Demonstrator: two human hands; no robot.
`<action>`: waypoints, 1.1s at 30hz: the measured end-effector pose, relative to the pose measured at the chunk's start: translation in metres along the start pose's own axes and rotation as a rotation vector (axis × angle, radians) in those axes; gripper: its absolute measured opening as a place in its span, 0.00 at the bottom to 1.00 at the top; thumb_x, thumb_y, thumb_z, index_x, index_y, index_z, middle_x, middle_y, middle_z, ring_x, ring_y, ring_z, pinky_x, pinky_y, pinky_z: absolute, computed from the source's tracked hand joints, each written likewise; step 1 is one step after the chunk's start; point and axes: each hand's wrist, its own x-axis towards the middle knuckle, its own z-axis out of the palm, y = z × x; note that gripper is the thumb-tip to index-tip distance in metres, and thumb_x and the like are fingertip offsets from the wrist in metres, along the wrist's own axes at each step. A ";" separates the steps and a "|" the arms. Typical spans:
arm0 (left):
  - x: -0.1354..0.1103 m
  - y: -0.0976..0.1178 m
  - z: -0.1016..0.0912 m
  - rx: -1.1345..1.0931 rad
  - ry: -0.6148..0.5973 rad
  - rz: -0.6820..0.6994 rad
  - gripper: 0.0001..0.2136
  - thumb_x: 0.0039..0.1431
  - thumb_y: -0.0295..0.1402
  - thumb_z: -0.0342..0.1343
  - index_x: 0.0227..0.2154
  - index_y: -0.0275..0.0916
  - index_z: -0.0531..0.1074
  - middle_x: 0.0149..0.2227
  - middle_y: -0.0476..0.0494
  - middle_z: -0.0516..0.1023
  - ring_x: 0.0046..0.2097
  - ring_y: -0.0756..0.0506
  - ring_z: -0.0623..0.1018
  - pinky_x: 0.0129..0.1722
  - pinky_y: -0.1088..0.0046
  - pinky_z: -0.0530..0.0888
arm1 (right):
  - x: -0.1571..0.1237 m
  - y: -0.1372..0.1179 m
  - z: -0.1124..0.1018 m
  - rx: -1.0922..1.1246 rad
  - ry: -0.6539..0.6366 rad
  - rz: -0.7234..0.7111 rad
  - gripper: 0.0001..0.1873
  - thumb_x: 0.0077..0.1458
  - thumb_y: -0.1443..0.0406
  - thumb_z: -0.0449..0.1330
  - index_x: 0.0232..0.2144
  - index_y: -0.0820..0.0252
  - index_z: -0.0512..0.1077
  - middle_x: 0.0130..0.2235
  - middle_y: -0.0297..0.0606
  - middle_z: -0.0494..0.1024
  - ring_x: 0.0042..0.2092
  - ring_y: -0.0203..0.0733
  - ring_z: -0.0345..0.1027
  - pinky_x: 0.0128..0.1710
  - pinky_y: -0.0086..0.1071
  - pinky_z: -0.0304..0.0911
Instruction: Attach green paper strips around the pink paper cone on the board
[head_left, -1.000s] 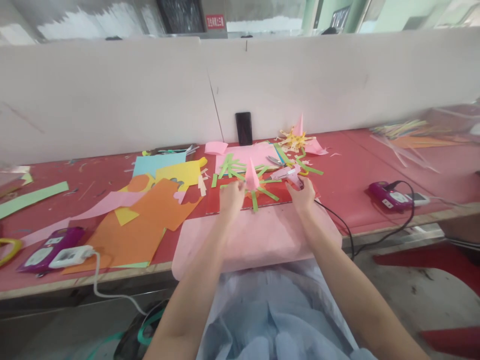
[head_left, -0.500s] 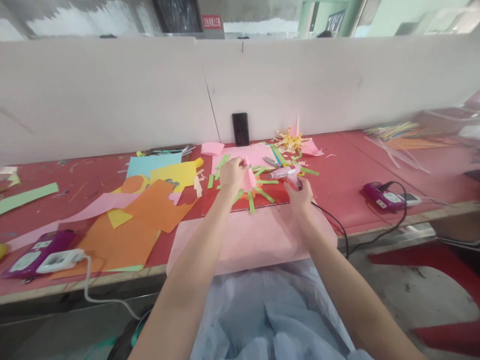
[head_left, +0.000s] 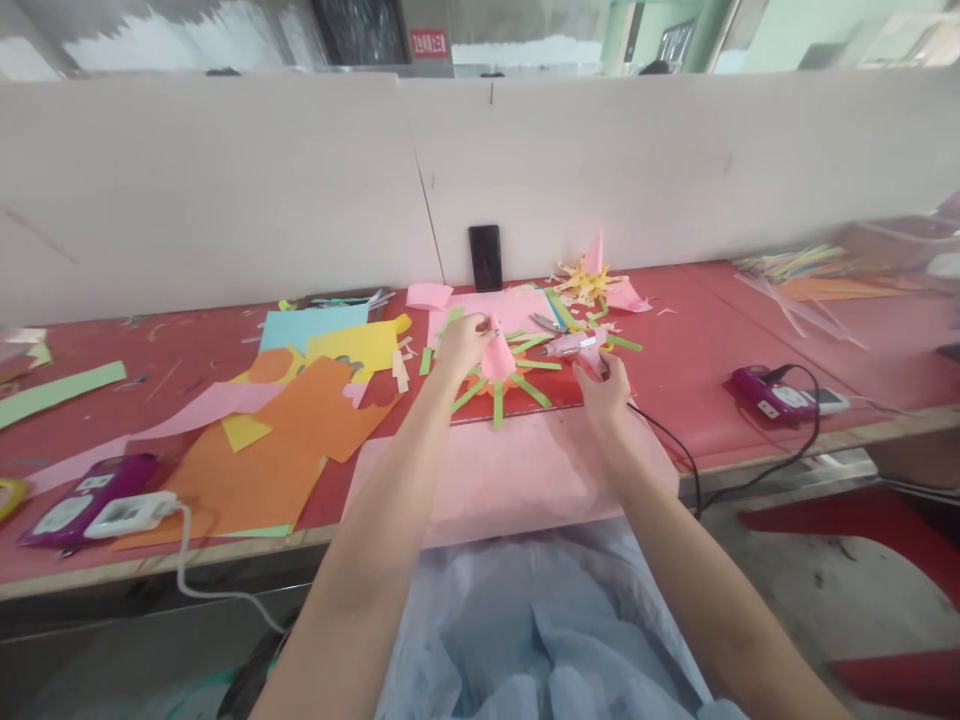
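Pink paper cone [head_left: 498, 362] beside a glue gun [head_left: 576, 344]

From here I see the left hand [head_left: 463, 347] pinching the cone near its tip, green strips [head_left: 498, 405] fanning out around its base. The right hand [head_left: 604, 391] curls around the gun's handle, nozzle toward the cone. A phone [head_left: 485, 258] stands at the back of the red table [head_left: 690, 340].

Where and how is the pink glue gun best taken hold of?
The pink glue gun is probably best gripped by its handle, from the near right, where the right hand is: its nozzle points left toward the pink cone, and the handle slants toward the person.
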 end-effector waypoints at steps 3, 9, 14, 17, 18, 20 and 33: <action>-0.004 -0.007 0.004 -0.050 0.048 0.015 0.15 0.51 0.25 0.58 0.44 0.38 0.72 0.48 0.41 0.75 0.46 0.46 0.75 0.45 0.72 0.72 | 0.000 0.000 0.000 -0.010 -0.007 -0.006 0.21 0.42 0.57 0.61 0.39 0.61 0.69 0.38 0.40 0.72 0.37 0.40 0.65 0.41 0.35 0.62; -0.039 -0.035 0.021 -0.026 0.224 -0.009 0.06 0.51 0.25 0.57 0.34 0.37 0.73 0.37 0.45 0.76 0.36 0.49 0.75 0.39 0.73 0.72 | -0.001 0.003 0.003 -0.055 -0.014 -0.106 0.21 0.45 0.55 0.60 0.41 0.60 0.69 0.39 0.41 0.72 0.39 0.40 0.65 0.41 0.35 0.63; -0.061 -0.059 0.046 -0.039 0.086 -0.073 0.06 0.49 0.26 0.60 0.32 0.38 0.73 0.34 0.46 0.76 0.32 0.51 0.74 0.35 0.75 0.71 | -0.004 0.004 0.005 -0.118 -0.116 -0.251 0.20 0.46 0.56 0.59 0.41 0.59 0.69 0.40 0.42 0.73 0.42 0.44 0.66 0.44 0.39 0.62; -0.061 -0.062 0.051 -0.026 0.056 -0.117 0.08 0.48 0.29 0.62 0.34 0.38 0.74 0.36 0.46 0.76 0.32 0.50 0.74 0.33 0.75 0.70 | -0.006 0.006 0.007 -0.167 -0.159 -0.277 0.18 0.47 0.56 0.59 0.40 0.58 0.69 0.40 0.42 0.73 0.42 0.46 0.65 0.44 0.41 0.61; -0.061 -0.062 0.051 -0.015 0.041 -0.125 0.09 0.48 0.30 0.62 0.34 0.38 0.74 0.36 0.46 0.76 0.32 0.49 0.74 0.32 0.75 0.70 | -0.006 0.006 0.007 -0.175 -0.172 -0.279 0.18 0.47 0.56 0.59 0.40 0.58 0.69 0.40 0.42 0.74 0.42 0.46 0.66 0.44 0.41 0.61; -0.060 -0.061 0.050 0.004 0.019 -0.123 0.09 0.47 0.30 0.63 0.34 0.38 0.74 0.38 0.45 0.76 0.34 0.49 0.74 0.33 0.75 0.69 | -0.006 0.008 0.008 -0.185 -0.195 -0.276 0.18 0.47 0.57 0.59 0.40 0.58 0.69 0.41 0.42 0.74 0.43 0.47 0.66 0.44 0.41 0.61; -0.063 -0.059 0.050 0.003 -0.002 -0.062 0.06 0.48 0.27 0.61 0.31 0.39 0.74 0.38 0.46 0.74 0.35 0.49 0.73 0.33 0.75 0.68 | -0.005 0.011 0.009 -0.230 -0.227 -0.269 0.18 0.46 0.57 0.60 0.39 0.59 0.69 0.40 0.44 0.74 0.43 0.49 0.66 0.43 0.42 0.61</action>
